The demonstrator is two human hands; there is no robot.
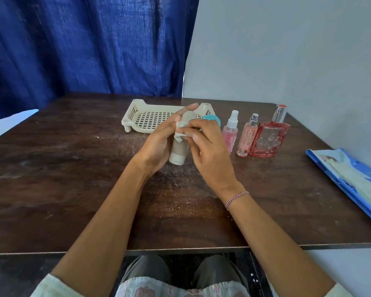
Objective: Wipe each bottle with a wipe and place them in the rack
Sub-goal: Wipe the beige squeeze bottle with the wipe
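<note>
In the middle of the frame, tube (178, 151): tan with a white cap, cap end down, held up over the table (73, 168).
Left hand (159, 144): fingers curl round the tube from the left.
Right hand (206, 151): pinches a small white wipe (180, 136) against the top part of the tube.
Rack (137, 113): cream with holes, on the table just behind the hands.
Right of the hands: a spray bottle (230, 131), a slim bottle (246, 138) and a big square bottle (270, 138), all pink, stand in a row.
Blue round thing (211, 120): behind the right hand, mostly hidden.
Right edge: a blue pack (351, 176) lies flat on the table.
</note>
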